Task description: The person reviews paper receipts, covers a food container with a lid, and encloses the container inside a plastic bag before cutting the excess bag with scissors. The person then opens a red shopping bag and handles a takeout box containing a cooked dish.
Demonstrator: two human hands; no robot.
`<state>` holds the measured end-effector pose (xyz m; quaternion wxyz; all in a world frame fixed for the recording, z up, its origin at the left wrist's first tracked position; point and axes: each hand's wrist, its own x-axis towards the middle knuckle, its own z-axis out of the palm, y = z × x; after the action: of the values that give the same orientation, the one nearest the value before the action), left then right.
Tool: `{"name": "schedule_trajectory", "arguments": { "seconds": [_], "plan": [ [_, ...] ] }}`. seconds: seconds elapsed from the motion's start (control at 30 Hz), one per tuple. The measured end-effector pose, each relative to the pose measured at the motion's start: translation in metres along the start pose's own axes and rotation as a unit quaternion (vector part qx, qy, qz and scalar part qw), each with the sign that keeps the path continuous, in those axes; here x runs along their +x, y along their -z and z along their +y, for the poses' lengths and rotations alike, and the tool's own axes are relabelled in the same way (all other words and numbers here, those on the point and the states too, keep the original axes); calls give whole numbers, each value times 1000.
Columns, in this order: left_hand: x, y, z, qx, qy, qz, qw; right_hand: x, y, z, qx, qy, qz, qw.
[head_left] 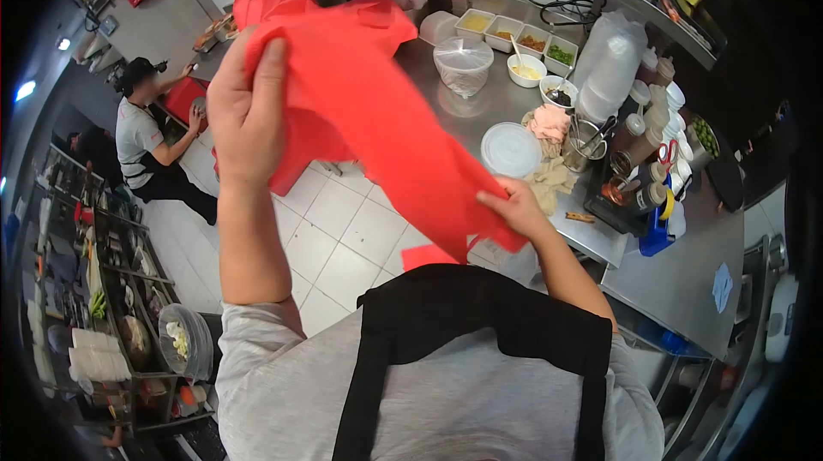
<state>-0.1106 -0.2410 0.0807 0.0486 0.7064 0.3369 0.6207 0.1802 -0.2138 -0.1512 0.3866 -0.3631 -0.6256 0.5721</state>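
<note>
A piece of thin red cloth (369, 110) stretches between my two hands in front of my chest, creased and partly blurred. My left hand (244, 114) is raised on the left, its thumb and fingers closed on the cloth's upper end. Lower on the right, my right hand (519, 211) pinches the other end. Loose folds hang below the left hand, and a narrow red strip shows near my black apron (480, 307). Whether the cloth is a bag cannot be made out.
A steel counter (437, 118) holds a plastic-wrapped bowl (463, 65), ingredient tubs (531, 38), a round lid (511, 149) and squeeze bottles (630, 131). Shelving (137, 281) stands at left. Beyond it, a person (141, 135) works beside a red container (182, 101).
</note>
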Motion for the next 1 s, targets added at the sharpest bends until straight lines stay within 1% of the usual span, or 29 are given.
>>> {"name": "schedule_trajectory", "arguments": {
  "seconds": [0.03,0.07,0.1,0.13,0.17,0.2,0.23,0.27,0.3,0.33,0.4,0.47,0.5,0.6,0.63,0.7,0.77,0.8,0.87,0.9,1.0],
  "plan": [
    [-3,15,-7,113,45,22,992,0,10,0,13,4,12,1000],
    [-5,22,-12,225,89,45,969,2,19,-3,89,-21,23,996],
    [-7,20,-12,307,11,63,950,4,28,-7,164,-44,34,985],
    [-10,18,-12,383,-67,80,918,6,33,-12,239,-68,45,968],
    [-14,16,-13,453,-145,95,874,8,37,-20,273,-76,44,958],
    [-28,3,-17,406,-177,43,895,9,43,-32,307,-81,45,947],
    [-49,-17,-14,347,-184,-43,919,9,47,-40,340,-88,46,935],
    [-75,-36,-26,331,-259,-157,894,8,47,-44,358,-89,47,928],
    [-103,-63,-26,303,-297,-216,879,8,43,-48,375,-90,48,921],
    [-129,-85,-32,291,-327,-254,862,9,39,-51,392,-92,49,914],
    [-151,-112,-45,260,-381,-264,847,6,31,-48,402,-106,42,908],
    [-150,-123,-49,215,-339,-273,874,2,23,-48,409,-124,42,903],
    [-146,-127,-47,192,-318,-278,886,1,19,-42,405,-113,36,907],
    [-139,-131,-31,35,-205,-254,945,-9,18,-33,430,-171,87,882],
    [-145,-129,-24,7,-222,-265,938,-10,18,-30,441,-166,104,876],
    [-169,-135,-14,-63,-107,-264,956,-12,18,-19,461,-156,139,862],
    [-181,-143,-17,-111,-1,-253,961,-12,18,-6,446,-115,134,877],
    [-177,-147,-15,-93,-10,-246,965,-12,17,-4,439,-94,130,884],
    [-164,-155,-11,-56,-24,-231,971,-15,15,-3,412,-101,140,894],
    [-152,-152,-7,3,-61,-301,952,-17,13,-4,399,-106,144,900],
    [-145,-152,-29,62,-182,-372,908,-16,12,-5,397,-124,127,901]
  ]
}}
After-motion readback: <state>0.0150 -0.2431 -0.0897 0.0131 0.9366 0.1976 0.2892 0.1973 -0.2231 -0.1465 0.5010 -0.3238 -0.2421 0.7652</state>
